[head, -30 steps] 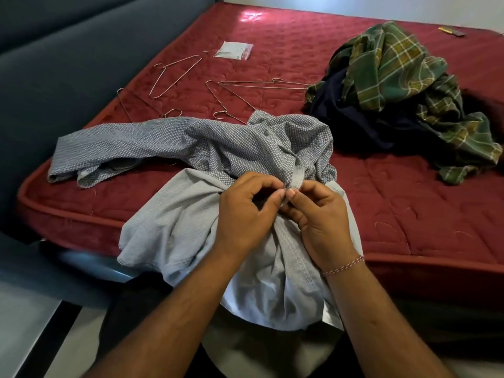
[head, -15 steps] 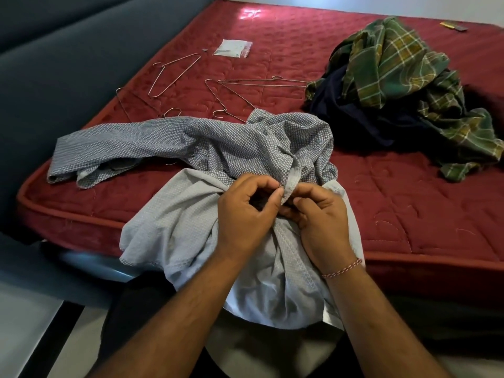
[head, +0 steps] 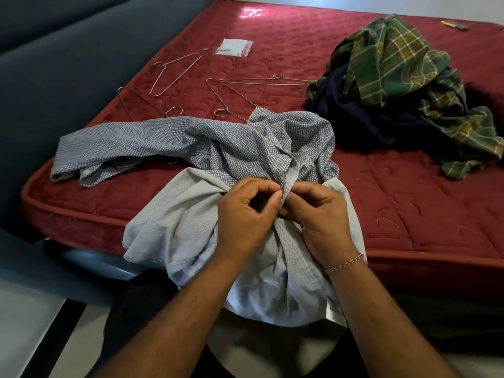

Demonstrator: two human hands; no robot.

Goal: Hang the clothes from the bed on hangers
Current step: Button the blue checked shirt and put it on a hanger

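A blue-grey checked shirt point(head: 218, 140) lies crumpled across the near edge of the red mattress point(head: 409, 208), its lower part hanging over the edge toward me. My left hand point(head: 245, 219) and my right hand point(head: 319, 222) meet at the shirt's front placket, and each pinches the fabric edge between thumb and fingers. Several wire hangers point(head: 174, 73) lie on the mattress behind the shirt; one is partly under it. A green plaid shirt point(head: 395, 58) is piled on a dark navy garment point(head: 354, 113) at the right.
A small clear plastic packet point(head: 234, 47) lies farther back on the mattress. A small yellow and grey object point(head: 455, 25) sits at the far right edge. A dark grey upholstered surface point(head: 68, 55) runs along the left of the bed. Pale floor shows at the bottom left.
Both hands have stayed at the shirt's placket, with the fingers shifting slightly along the fabric edge. The shirt and the hangers have barely moved.
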